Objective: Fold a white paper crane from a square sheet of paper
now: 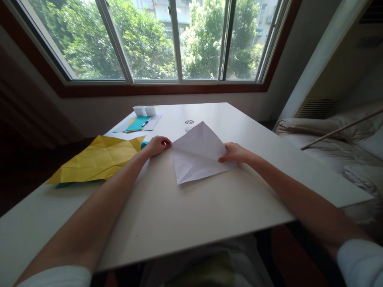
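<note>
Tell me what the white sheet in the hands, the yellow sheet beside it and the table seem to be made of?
White sheet: thin matte paper, going by its sharp fold lines and raised flap.
Yellow sheet: also paper, matte, covered in criss-cross creases.
Table: smooth white top with a thin edge, probably laminate or painted board; the pictures leave it open.

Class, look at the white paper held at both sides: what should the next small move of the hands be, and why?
Probably press the raised flap flat and crease it. The white paper is folded, its far point lifted off the table, while the left hand pinches its left corner and the right hand holds its right edge.
</note>
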`<action>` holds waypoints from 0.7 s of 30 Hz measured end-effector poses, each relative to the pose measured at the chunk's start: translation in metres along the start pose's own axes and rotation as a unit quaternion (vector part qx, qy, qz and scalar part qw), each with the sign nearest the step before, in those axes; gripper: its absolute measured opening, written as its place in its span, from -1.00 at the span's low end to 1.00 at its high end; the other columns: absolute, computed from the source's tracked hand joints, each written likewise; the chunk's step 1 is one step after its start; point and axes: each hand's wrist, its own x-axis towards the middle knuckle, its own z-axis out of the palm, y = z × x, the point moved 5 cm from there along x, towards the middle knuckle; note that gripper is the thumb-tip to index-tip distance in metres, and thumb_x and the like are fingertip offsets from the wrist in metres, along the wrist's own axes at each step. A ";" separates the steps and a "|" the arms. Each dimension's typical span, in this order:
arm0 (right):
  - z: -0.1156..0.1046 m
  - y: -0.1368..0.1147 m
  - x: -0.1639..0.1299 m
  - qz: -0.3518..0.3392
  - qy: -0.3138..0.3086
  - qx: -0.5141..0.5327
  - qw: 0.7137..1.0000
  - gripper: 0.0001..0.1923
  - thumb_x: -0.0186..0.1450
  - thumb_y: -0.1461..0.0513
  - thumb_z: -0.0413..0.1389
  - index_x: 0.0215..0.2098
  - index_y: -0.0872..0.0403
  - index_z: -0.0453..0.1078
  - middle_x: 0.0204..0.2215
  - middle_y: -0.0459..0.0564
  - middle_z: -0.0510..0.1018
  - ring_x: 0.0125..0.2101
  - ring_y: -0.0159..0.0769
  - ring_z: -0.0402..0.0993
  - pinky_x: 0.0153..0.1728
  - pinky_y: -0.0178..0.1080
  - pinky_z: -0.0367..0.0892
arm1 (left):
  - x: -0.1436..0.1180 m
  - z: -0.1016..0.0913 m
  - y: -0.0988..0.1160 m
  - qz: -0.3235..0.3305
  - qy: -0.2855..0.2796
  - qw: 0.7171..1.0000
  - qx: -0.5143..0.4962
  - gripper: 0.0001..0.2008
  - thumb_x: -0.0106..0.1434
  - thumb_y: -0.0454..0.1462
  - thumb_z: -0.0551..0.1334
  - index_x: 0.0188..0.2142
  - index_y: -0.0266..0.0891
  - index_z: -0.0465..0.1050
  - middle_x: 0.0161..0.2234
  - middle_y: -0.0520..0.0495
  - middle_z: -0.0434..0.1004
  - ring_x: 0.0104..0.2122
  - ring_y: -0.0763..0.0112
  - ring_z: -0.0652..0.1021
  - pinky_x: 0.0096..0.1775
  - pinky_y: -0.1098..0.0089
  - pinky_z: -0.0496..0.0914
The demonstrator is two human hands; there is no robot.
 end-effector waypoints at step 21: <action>-0.003 -0.006 -0.018 -0.148 -0.158 -0.051 0.975 -0.72 0.06 0.34 0.07 -0.22 0.04 0.29 -0.35 -0.06 0.44 -0.39 -0.37 0.35 -0.40 -0.36 0.24 | -0.006 0.004 -0.001 0.026 0.045 0.997 0.053 -0.69 0.06 -0.22 0.11 -0.28 -0.25 0.57 -0.39 -0.08 0.52 -0.42 0.37 0.46 -0.31 0.43 0.33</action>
